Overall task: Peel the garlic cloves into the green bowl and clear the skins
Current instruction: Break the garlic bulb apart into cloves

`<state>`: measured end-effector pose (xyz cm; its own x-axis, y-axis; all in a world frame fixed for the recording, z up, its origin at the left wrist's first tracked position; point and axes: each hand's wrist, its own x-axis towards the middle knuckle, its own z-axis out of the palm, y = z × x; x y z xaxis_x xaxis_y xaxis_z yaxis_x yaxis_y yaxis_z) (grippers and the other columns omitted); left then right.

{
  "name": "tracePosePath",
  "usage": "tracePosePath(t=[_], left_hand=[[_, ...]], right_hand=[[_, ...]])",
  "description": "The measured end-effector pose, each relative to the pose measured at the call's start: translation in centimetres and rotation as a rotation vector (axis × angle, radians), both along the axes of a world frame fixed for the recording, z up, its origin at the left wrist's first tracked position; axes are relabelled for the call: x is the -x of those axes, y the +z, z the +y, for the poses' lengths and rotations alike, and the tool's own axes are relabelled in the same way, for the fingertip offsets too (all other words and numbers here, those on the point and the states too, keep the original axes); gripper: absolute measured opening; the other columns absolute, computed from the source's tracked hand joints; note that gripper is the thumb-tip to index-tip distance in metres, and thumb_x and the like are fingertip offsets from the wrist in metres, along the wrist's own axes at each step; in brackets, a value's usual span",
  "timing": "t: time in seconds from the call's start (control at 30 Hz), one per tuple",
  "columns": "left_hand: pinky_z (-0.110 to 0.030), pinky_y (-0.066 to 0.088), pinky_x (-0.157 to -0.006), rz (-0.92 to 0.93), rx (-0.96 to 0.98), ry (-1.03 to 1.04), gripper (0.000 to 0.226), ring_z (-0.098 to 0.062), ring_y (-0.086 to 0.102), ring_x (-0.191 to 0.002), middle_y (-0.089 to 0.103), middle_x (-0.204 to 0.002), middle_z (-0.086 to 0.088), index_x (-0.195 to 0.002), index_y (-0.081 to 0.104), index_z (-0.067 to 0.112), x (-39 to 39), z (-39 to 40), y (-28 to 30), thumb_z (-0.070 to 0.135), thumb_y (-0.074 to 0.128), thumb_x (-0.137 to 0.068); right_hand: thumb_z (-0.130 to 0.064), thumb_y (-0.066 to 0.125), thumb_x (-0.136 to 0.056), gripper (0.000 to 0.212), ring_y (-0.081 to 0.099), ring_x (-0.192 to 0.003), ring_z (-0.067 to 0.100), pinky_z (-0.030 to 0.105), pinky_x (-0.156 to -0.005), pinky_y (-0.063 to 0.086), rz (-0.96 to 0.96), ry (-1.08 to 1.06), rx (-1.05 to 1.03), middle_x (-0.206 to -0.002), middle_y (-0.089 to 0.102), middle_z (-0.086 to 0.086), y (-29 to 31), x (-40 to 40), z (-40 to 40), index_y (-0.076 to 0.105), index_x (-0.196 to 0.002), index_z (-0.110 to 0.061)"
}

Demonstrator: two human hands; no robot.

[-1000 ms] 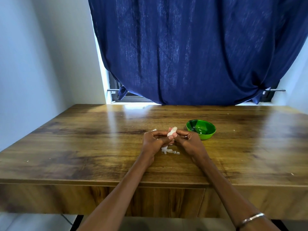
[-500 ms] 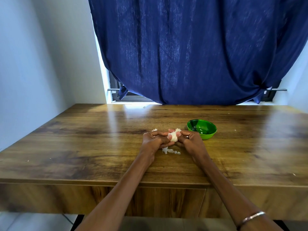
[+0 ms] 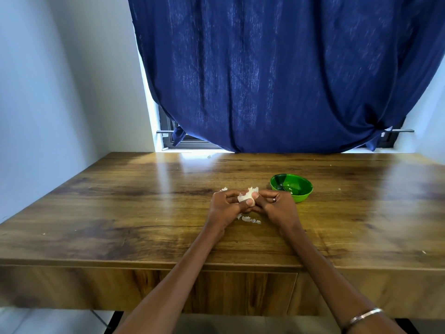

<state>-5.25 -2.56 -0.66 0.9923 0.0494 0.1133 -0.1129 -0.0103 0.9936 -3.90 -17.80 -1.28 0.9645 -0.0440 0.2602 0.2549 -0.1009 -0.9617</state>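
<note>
White garlic [image 3: 246, 195], pinched between left hand [image 3: 225, 206] and right hand [image 3: 277, 205] held together above the table [image 3: 120, 213], sits over fallen skins [image 3: 249, 219], probably so peelings collect in one spot, beside the bowl [image 3: 304, 190].

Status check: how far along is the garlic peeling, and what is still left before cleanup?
Done: some papery white skins already lie on the wooden table, and something pale shows inside the round green plastic bowl, though I cannot tell what it is. In hand: left hand and right hand both pinch a white garlic piece, still skinned. Left: finish it, drop it in the bowl, clear the skins.
</note>
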Motion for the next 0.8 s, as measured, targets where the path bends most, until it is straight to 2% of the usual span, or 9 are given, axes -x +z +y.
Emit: tracePosePath(t=[0.1,0.2,0.27,0.33,0.47,0.53,0.67,0.8], left_hand=[[-0.032,0.062,-0.080,-0.025,0.036,-0.016,0.031,-0.025,0.076,-0.089,0.076,-0.103,-0.014,-0.121,0.067,0.001,-0.10,0.16,-0.03,0.001,0.070,-0.090],[-0.038,0.061,-0.087,-0.049,0.002,0.048,0.029,-0.023,0.075,-0.091,0.076,-0.105,-0.010,-0.122,0.069,0.004,-0.52,0.32,-0.44,0.004,0.067,-0.093],[-0.041,0.060,-0.088,-0.059,-0.028,0.097,0.029,-0.021,0.075,-0.093,0.076,-0.106,-0.008,-0.121,0.070,0.006,-0.72,0.43,-0.58,0.005,0.069,-0.092],[-0.040,0.061,-0.088,-0.049,0.012,0.109,0.029,-0.020,0.074,-0.096,0.075,-0.110,-0.009,-0.122,0.069,0.008,-0.70,0.48,-0.52,0.005,0.067,-0.093],[-0.038,0.061,-0.086,-0.039,0.088,0.062,0.029,-0.023,0.075,-0.094,0.074,-0.109,-0.013,-0.123,0.065,0.009,-0.35,0.48,-0.23,0.002,0.063,-0.096],[-0.039,0.061,-0.084,-0.042,0.068,0.040,0.027,-0.023,0.075,-0.093,0.075,-0.107,-0.013,-0.123,0.065,0.008,-0.30,0.47,-0.26,0.003,0.062,-0.097],[-0.035,0.061,-0.084,-0.060,-0.020,0.001,0.025,-0.022,0.074,-0.093,0.075,-0.107,-0.011,-0.119,0.068,0.005,-0.32,0.48,-0.26,0.006,0.066,-0.094],[-0.033,0.060,-0.088,-0.072,-0.057,-0.020,0.032,-0.014,0.070,-0.103,0.075,-0.110,-0.003,-0.113,0.073,0.013,-0.27,0.55,-0.16,0.011,0.081,-0.082]], right_hand=[[0.000,0.069,-0.093,0.018,0.077,-0.075,0.017,0.019,-0.063,0.060,0.021,0.002,-0.058,-0.093,0.078,0.013,0.24,0.10,-0.15,0.075,-0.109,0.001],[0.001,0.067,-0.094,0.023,0.075,-0.080,0.004,0.016,-0.071,0.059,-0.011,-0.006,0.148,-0.103,0.077,0.007,-0.10,-0.16,-0.11,0.073,-0.116,-0.003],[-0.002,0.070,-0.093,0.029,0.071,-0.089,0.000,0.016,-0.082,0.057,-0.049,0.011,0.304,-0.113,0.075,0.001,-0.07,-0.08,0.04,0.072,-0.121,-0.009],[-0.006,0.070,-0.093,0.032,0.070,-0.097,-0.001,0.019,-0.089,0.057,-0.072,0.023,0.326,-0.117,0.073,-0.004,0.08,0.08,0.08,0.072,-0.124,-0.014],[-0.019,0.068,-0.097,0.026,0.067,-0.092,-0.012,0.008,-0.078,0.052,-0.140,0.009,0.271,-0.111,0.074,-0.010,0.36,0.45,0.17,0.073,-0.123,-0.019],[-0.023,0.069,-0.096,0.027,0.066,-0.095,-0.014,0.006,-0.080,0.050,-0.159,0.009,0.283,-0.113,0.074,-0.010,0.33,0.47,0.26,0.073,-0.123,-0.021],[-0.018,0.071,-0.094,0.027,0.063,-0.086,-0.018,0.002,-0.076,0.047,-0.168,-0.027,0.329,-0.111,0.075,-0.005,0.29,0.26,0.26,0.073,-0.121,-0.016],[-0.013,0.071,-0.094,0.025,0.066,-0.086,-0.016,0.006,-0.077,0.050,-0.132,0.005,0.231,-0.105,0.074,-0.009,0.40,0.27,-0.04,0.073,-0.119,-0.015]])
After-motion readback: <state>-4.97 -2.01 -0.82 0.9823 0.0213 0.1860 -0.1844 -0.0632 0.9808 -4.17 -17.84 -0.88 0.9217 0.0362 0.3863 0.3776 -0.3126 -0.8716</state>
